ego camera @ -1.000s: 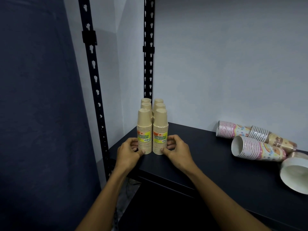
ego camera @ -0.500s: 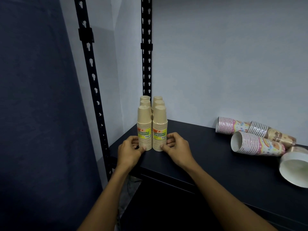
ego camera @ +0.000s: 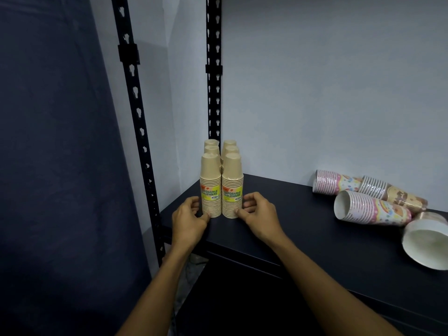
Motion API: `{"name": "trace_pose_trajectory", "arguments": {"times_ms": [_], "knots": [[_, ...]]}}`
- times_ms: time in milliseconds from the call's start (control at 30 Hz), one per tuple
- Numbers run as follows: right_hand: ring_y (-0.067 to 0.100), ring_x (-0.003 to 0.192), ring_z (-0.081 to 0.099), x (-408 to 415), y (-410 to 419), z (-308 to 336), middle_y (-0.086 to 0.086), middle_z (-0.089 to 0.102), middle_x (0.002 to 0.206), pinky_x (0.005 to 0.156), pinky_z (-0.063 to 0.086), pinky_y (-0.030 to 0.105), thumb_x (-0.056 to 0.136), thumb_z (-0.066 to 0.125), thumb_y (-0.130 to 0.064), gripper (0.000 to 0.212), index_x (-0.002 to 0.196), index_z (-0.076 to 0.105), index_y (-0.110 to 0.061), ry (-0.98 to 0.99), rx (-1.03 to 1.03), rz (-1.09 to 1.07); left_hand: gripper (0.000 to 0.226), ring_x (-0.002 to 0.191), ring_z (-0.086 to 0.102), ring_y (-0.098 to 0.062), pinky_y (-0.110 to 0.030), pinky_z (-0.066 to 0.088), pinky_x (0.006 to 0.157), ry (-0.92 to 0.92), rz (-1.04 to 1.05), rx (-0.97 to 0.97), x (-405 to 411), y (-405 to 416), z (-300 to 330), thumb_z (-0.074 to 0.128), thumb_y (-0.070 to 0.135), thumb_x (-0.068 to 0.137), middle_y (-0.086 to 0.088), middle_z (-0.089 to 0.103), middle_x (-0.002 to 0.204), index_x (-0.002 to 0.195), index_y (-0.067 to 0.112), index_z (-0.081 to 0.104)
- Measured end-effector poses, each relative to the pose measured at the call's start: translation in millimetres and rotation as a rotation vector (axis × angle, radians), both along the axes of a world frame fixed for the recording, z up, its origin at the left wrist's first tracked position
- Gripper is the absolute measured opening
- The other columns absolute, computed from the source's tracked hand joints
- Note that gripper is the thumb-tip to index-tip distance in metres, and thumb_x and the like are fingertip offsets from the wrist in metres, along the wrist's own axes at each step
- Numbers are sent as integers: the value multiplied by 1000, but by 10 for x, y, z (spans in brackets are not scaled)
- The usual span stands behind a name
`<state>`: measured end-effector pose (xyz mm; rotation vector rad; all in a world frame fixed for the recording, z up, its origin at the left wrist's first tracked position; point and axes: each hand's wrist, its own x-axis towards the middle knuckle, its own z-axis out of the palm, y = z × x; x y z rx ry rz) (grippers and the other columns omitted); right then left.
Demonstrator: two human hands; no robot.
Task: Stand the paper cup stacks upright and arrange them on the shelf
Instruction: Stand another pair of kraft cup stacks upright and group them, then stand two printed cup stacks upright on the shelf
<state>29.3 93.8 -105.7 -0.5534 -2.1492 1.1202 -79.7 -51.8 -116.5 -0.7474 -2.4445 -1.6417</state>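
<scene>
Several tan paper cup stacks stand upright in two rows at the back left corner of the dark shelf. My left hand curls around the base of the front left stack, thumb at its front. The base of the front right stack is held the same way by my right hand. Both front stacks carry yellow labels and touch each other. On the right, a pink patterned stack, a brown patterned stack and a larger pink stack lie on their sides.
A large white cup stack lies at the right edge, mouth toward me. Black perforated uprights frame the shelf's left end. A pale wall closes the back; a dark blue panel stands on the left.
Both hands stay at the bases of the two front tan stacks. The view has shifted slightly; the stacks and hands have barely moved.
</scene>
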Motion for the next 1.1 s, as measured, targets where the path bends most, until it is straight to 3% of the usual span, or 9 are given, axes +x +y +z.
{"name": "trace_pose_trajectory", "arguments": {"times_ms": [200,367,467,567,633,767,900,967,1100], "knots": [[8,90,61,257,-11,-31,-4,62,100,71,45,11,82,74,-20,32,111,60,-15,19,-10,-52,12,68,59,-14,-16,46,58,72,53,135,412,-26,30,63,1,80,-1,61,74,84,11,59],[6,85,63,774,110,-21,-1,66,96,69,47,11,83,71,-15,26,108,62,-14,89,-107,-154,9,63,56,-5,-10,46,57,96,-186,144,796,307,150,64,4,81,3,60,71,83,12,61],[4,82,63,1229,250,3,-3,67,93,67,46,9,82,71,-13,22,102,62,-17,78,-92,-230,7,65,58,-7,-14,47,60,88,-317,115,999,607,173,66,8,81,1,62,73,86,13,63],[3,82,64,1708,382,0,-6,68,91,71,47,10,82,72,-14,19,99,64,-18,19,-41,-295,10,68,59,-6,-7,45,58,86,-418,24,1211,906,147,67,12,82,1,64,78,90,15,63],[3,80,65,2017,432,-7,-6,69,87,74,49,14,82,71,-14,15,95,66,-19,4,-5,-322,12,71,59,-6,-7,45,60,91,-478,-28,1362,1091,139,67,14,83,1,64,83,94,16,63],[7,70,64,2548,416,-2,-2,69,73,67,52,19,83,69,-10,8,82,70,-18,90,48,-433,24,88,61,-13,-23,49,78,146,-557,-53,1617,1440,172,68,16,82,0,62,98,105,16,62],[23,48,60,2969,506,40,9,61,54,50,51,37,87,64,-19,19,68,64,-17,325,8,-717,39,108,53,-19,-22,37,88,320,-597,-23,1853,1802,231,68,17,80,-6,56,116,116,15,57],[24,52,60,3118,645,106,9,60,57,52,53,41,88,62,-31,26,68,61,-15,374,-41,-869,46,116,49,-23,-25,37,93,355,-586,-2,1919,1966,266,68,17,78,-9,51,125,121,12,54],[29,66,66,3207,1010,257,4,67,73,64,58,48,84,48,-65,57,72,56,-10,95,-251,-923,71,134,34,-27,-42,36,107,348,-597,-60,1951,2224,329,71,30,75,-9,34,146,138,16,40]]}}
